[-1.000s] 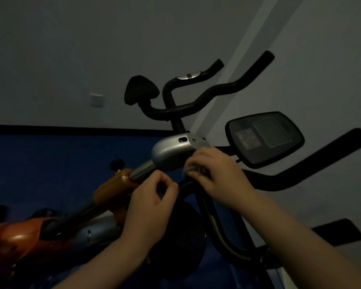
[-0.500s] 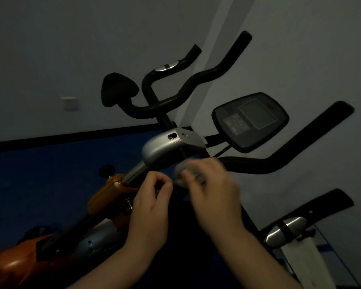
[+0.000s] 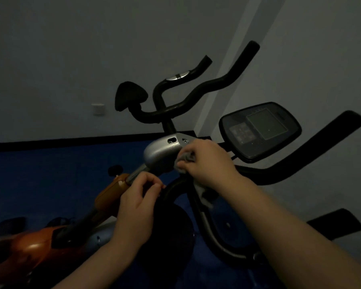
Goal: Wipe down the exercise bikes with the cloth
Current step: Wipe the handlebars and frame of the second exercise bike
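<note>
Exercise bike point(image 3: 163, 157) during wiping, seen from the head camera in dim light. The right hand point(image 3: 208, 163) has its grip closed on a bunched grey cloth point(image 3: 186, 160), pressing it against the silver housing at the top of the bike's post, just beside the screws; a loose tail of cloth hangs below the hand. The left hand point(image 3: 138, 197) has its fingers curled in a narrow pinch near the black curved handlebar point(image 3: 175, 186) and the post; whether it holds anything cannot be told. The console point(image 3: 258, 130) sits just right of the housing. The cloth looks soft, light and limp, so it is best held bunched in the palm with the tail gathered in. The bike appears heavy and rigid, and its painted housing likely smooth, tolerating firm pressure; the console probably wants a lighter touch.
</note>
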A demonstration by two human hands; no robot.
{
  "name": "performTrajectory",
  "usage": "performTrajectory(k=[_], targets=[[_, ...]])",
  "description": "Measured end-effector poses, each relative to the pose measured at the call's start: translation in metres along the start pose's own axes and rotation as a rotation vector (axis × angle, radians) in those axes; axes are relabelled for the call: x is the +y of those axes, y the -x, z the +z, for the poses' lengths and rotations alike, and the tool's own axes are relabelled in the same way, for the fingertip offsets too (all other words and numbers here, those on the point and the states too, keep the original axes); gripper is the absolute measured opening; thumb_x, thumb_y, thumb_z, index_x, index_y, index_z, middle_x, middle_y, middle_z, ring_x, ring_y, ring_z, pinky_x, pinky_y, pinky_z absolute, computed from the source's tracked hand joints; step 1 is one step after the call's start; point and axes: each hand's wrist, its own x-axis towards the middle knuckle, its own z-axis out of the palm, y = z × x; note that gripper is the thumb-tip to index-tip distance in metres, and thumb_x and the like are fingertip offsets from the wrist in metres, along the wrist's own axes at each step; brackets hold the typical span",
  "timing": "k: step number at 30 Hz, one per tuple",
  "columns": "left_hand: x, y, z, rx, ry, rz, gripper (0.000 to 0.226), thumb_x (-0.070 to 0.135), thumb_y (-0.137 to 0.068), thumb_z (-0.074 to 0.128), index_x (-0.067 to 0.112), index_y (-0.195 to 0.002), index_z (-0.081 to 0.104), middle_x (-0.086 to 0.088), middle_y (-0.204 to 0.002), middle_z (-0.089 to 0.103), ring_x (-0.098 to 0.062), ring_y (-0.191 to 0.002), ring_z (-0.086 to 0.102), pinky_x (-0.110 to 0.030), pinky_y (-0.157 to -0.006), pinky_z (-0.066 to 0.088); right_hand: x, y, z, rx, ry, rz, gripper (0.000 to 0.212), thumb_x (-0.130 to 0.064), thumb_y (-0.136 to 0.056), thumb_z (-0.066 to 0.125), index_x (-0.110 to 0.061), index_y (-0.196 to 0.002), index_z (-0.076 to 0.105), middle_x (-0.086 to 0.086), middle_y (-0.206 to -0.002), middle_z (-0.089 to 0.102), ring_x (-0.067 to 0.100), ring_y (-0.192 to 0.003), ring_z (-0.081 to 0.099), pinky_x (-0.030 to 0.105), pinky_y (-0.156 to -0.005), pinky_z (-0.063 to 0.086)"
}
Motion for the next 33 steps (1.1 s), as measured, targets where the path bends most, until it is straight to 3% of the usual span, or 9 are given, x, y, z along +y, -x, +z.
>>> performTrajectory(k=[4, 9, 13, 17, 20, 23, 27, 30, 33], targets=[[0.001, 0.004, 0.003, 0.059, 0.002, 0.026, 0.016, 0.027, -0.079, 0.049, 0.016, -0.072, 0.058, 0.001, -0.077, 0.065, -0.004, -0.066, 0.058, -0.013, -0.061, 0.044, -0.001, -0.004, 0.008, 0.078, 0.148, -0.065, 0.017, -0.036, -0.082, 0.065, -0.031, -0.098, 0.069, -0.002, -0.103, 0.066, 0.02, -0.097, 0.06, 0.027, -0.068, 0.043], [-0.001, 0.002, 0.003, 0.07, -0.004, 0.035, 0.016, 0.027, -0.079, 0.048, 0.016, -0.074, 0.058, 0.001, -0.076, 0.064, -0.009, -0.069, 0.058, -0.019, -0.064, 0.045, 0.008, -0.001, -0.005, -0.024, 0.02, -0.102, 0.013, -0.037, -0.08, 0.069, -0.034, -0.093, 0.069, -0.006, -0.099, 0.068, 0.015, -0.095, 0.061, 0.03, -0.077, 0.049], [-0.002, -0.001, 0.001, 0.064, -0.005, 0.04, 0.008, 0.027, -0.076, 0.051, 0.023, -0.076, 0.058, 0.005, -0.078, 0.063, -0.008, -0.071, 0.058, -0.02, -0.065, 0.043, 0.014, -0.035, -0.021, 0.332, -0.034, -0.219, 0.013, -0.024, -0.082, 0.07, -0.023, -0.095, 0.071, -0.003, -0.098, 0.065, 0.012, -0.09, 0.057, 0.025, -0.076, 0.042], [-0.005, -0.001, -0.002, 0.039, -0.005, 0.104, 0.012, 0.037, -0.073, 0.054, 0.028, -0.081, 0.057, 0.001, -0.081, 0.062, -0.011, -0.072, 0.058, -0.022, -0.065, 0.044, -0.005, -0.056, 0.009, 0.094, -0.07, -0.284, 0.029, -0.011, -0.083, 0.068, -0.024, -0.108, 0.072, -0.007, -0.121, 0.064, 0.012, -0.113, 0.057, 0.023, -0.098, 0.041], [0.001, -0.009, -0.007, 0.071, 0.049, 0.145, 0.02, 0.042, -0.072, 0.051, 0.025, -0.08, 0.058, 0.0, -0.081, 0.06, -0.012, -0.073, 0.057, -0.022, -0.064, 0.043, -0.029, -0.064, 0.024, -0.025, 0.039, -0.381, 0.043, -0.002, -0.084, 0.058, -0.027, -0.117, 0.067, -0.009, -0.134, 0.057, 0.01, -0.127, 0.047, 0.025, -0.105, 0.036], [0.007, -0.036, -0.021, 0.136, 0.106, 0.117, 0.012, 0.036, -0.075, 0.053, 0.024, -0.074, 0.056, -0.004, -0.079, 0.058, -0.02, -0.071, 0.056, -0.032, -0.064, 0.045, -0.021, -0.065, 0.017, -0.177, 0.132, -0.472, 0.042, -0.005, -0.085, 0.06, -0.029, -0.12, 0.065, -0.011, -0.137, 0.053, 0.009, -0.131, 0.043, 0.032, -0.108, 0.036], [0.001, -0.084, -0.032, 0.154, 0.046, 0.14, 0.009, 0.022, -0.081, 0.05, 0.016, -0.077, 0.055, -0.002, -0.077, 0.058, -0.018, -0.073, 0.056, -0.032, -0.068, 0.046, 0.014, -0.051, 0.004, 0.024, -0.18, -0.156, 0.039, -0.023, -0.086, 0.068, -0.036, -0.122, 0.062, -0.018, -0.131, 0.057, 0.001, -0.12, 0.051, 0.03, -0.105, 0.041], [-0.009, -0.107, -0.03, 0.158, 0.073, 0.088, 0.009, 0.017, -0.084, 0.048, 0.013, -0.079, 0.054, -0.003, -0.078, 0.057, -0.017, -0.073, 0.056, -0.029, -0.068, 0.045, -0.002, -0.051, 0.021, 0.013, -0.074, -0.273, 0.036, -0.021, -0.085, 0.069, -0.03, -0.12, 0.065, -0.012, -0.135, 0.055, 0.007, -0.127, 0.046, 0.025, -0.111, 0.03], [-0.017, -0.118, -0.027, 0.148, 0.088, 0.053, 0.014, 0.006, -0.091, 0.048, 0.013, -0.081, 0.054, -0.007, -0.08, 0.057, -0.018, -0.074, 0.055, -0.031, -0.07, 0.045, -0.018, -0.056, 0.033, -0.062, 0.103, -0.435, 0.031, -0.015, -0.083, 0.07, -0.022, -0.113, 0.069, -0.001, -0.131, 0.06, 0.019, -0.125, 0.049, 0.032, -0.108, 0.026]])
